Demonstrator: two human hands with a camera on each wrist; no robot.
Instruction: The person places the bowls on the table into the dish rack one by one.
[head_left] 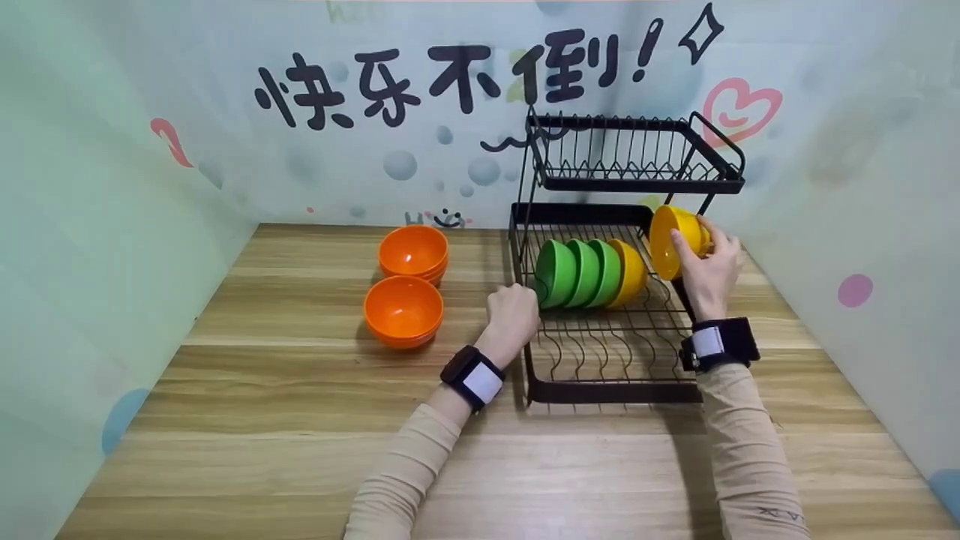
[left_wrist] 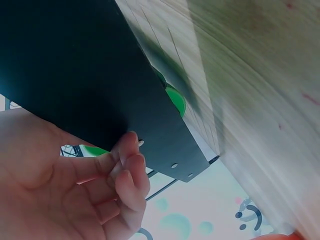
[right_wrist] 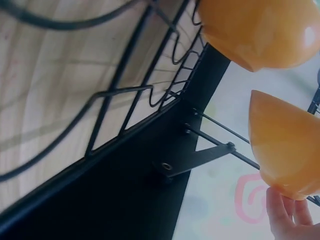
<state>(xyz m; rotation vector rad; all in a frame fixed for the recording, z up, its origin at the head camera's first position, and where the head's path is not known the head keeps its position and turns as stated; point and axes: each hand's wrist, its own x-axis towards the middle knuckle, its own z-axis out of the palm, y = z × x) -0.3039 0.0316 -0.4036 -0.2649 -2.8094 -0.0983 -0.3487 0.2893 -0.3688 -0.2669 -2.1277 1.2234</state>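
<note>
My right hand (head_left: 712, 274) holds a yellow bowl (head_left: 669, 244) above the right side of the black dish rack (head_left: 611, 391), thumb at its rim and fingers round its base. In the right wrist view the fingers (right_wrist: 286, 210) touch the bowl's (right_wrist: 287, 145) foot. Three green bowls (head_left: 556, 274) and another yellow bowl (head_left: 634, 274) stand on edge in a row on the lower tier. At the rack's left side, my left hand (head_left: 514, 319) grips the frame. The left wrist view shows its curled fingers (left_wrist: 131, 185) on the black side panel (left_wrist: 115, 90).
Two stacks of orange bowls, a rear stack (head_left: 414, 253) and a front stack (head_left: 403, 311), stand left of the rack on the wooden table (head_left: 285, 405). The rack's upper tier (head_left: 637, 184) overhangs the back. A printed backdrop (head_left: 337, 172) encloses the table.
</note>
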